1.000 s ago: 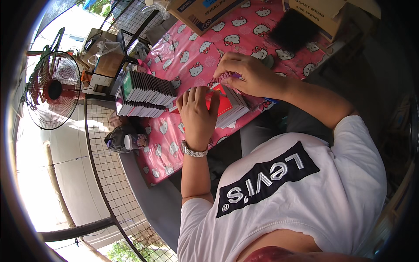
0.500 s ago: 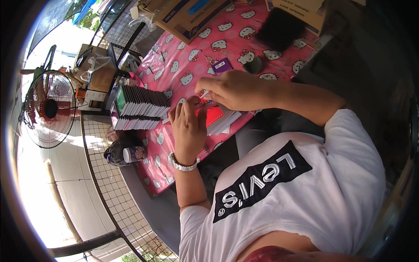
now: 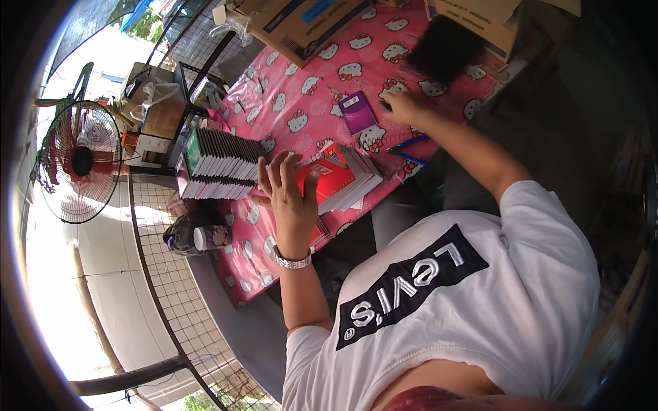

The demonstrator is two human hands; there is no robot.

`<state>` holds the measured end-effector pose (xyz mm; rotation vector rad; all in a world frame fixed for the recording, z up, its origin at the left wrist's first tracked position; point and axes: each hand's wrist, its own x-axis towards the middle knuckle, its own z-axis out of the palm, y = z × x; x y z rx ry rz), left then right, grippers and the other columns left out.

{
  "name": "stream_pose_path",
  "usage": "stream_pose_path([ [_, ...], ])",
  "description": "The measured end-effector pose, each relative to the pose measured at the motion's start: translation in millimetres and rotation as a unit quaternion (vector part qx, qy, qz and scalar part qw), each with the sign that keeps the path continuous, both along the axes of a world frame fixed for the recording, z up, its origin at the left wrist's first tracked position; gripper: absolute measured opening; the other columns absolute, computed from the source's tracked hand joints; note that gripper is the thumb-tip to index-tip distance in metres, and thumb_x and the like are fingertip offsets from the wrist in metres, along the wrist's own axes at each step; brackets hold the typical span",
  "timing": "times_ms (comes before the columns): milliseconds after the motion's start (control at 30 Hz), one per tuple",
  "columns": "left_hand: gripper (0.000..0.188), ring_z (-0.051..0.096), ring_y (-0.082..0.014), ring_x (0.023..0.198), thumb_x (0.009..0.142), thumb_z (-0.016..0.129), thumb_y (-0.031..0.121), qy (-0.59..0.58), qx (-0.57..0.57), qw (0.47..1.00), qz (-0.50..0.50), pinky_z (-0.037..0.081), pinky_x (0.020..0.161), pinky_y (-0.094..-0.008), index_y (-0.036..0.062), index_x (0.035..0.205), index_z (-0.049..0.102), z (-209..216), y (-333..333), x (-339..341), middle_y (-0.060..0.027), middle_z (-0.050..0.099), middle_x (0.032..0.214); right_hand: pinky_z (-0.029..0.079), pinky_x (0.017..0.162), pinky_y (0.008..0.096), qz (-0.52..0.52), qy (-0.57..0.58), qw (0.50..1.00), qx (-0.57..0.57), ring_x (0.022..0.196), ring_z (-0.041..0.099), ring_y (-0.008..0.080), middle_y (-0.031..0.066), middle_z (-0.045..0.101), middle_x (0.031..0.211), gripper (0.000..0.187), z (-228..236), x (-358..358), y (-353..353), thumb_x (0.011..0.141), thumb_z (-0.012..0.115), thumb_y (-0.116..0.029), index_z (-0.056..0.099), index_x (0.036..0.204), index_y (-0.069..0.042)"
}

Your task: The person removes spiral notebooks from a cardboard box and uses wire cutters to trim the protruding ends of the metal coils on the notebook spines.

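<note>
My left hand (image 3: 290, 195), with a metal watch at the wrist, has its fingers spread beside a stack of red-covered notebooks (image 3: 334, 177). Its fingertips are at the stack's left edge. Farther off to the right, my right hand (image 3: 406, 109) reaches over the table, its fingers curled down at a small dark thing that they mostly hide. Left of that hand lies a purple notebook (image 3: 358, 113). A blue-handled tool (image 3: 411, 145) lies between the red stack and my right forearm.
Upright rows of dark-edged notebooks (image 3: 223, 161) stand at the left on the pink patterned tablecloth (image 3: 298, 122). Cardboard boxes (image 3: 305, 31) and a black fuzzy item (image 3: 445, 48) are at the far side. A fan (image 3: 81, 161) stands beyond the left wire mesh.
My right hand has left the red stack and moved away to the far right, onto the dark round thing. This uncovers the blue-handled tool. My left hand's fingers have spread.
</note>
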<state>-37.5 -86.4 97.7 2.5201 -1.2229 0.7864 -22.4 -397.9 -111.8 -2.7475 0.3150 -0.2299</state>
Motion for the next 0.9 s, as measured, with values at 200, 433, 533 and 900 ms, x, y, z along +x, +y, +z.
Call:
stream_pose_path([
  [200,0.027,0.052,-0.0333,0.094,0.083,0.075,0.018,0.087,-0.044,0.995,-0.03,0.041,0.086,-0.0437,0.0038,0.101,0.061,-1.0,2.7,0.9,-0.0123,0.06,0.098,0.046,0.093,0.0302,0.471,0.109,0.531,0.696,0.105,0.061,0.0169,0.007,0.064,0.118,0.043,224.1,-17.9,53.8,0.087,0.071,-0.028,0.063,0.123,-0.005],
  [433,0.026,0.054,-0.0334,0.101,0.08,0.074,0.017,0.132,-0.066,0.988,-0.043,0.041,0.09,-0.0456,0.0062,0.101,0.064,0.0,-6.7,5.7,-0.0123,0.06,0.102,0.041,0.104,0.0305,0.473,0.193,0.6,0.616,0.118,0.056,0.0167,0.0091,0.062,0.125,0.052,241.1,-3.6,48.4,0.081,0.072,-0.016,0.06,0.131,-0.005],
  [533,0.026,0.055,-0.0329,0.097,0.082,0.072,0.014,0.115,-0.076,0.989,-0.061,0.043,0.088,-0.0434,0.0035,0.103,0.062,-2.0,4.1,13.0,-0.0131,0.06,0.1,0.042,0.103,0.0312,0.459,0.176,0.687,0.535,0.117,0.057,0.0184,0.0105,0.061,0.127,0.052,239.2,7.7,56.1,0.081,0.069,-0.011,0.059,0.131,-0.003],
  [900,0.025,0.063,-0.0225,0.076,0.086,0.072,0.012,0.281,-0.124,0.952,-0.002,0.051,0.064,-0.0322,-0.0014,0.103,0.059,5.6,24.9,17.1,-0.013,0.061,0.097,0.043,0.099,0.0296,0.479,0.189,0.677,0.526,0.112,0.058,0.0175,0.0081,0.061,0.125,0.053,229.7,31.2,73.4,0.082,0.067,-0.014,0.058,0.133,-0.004],
])
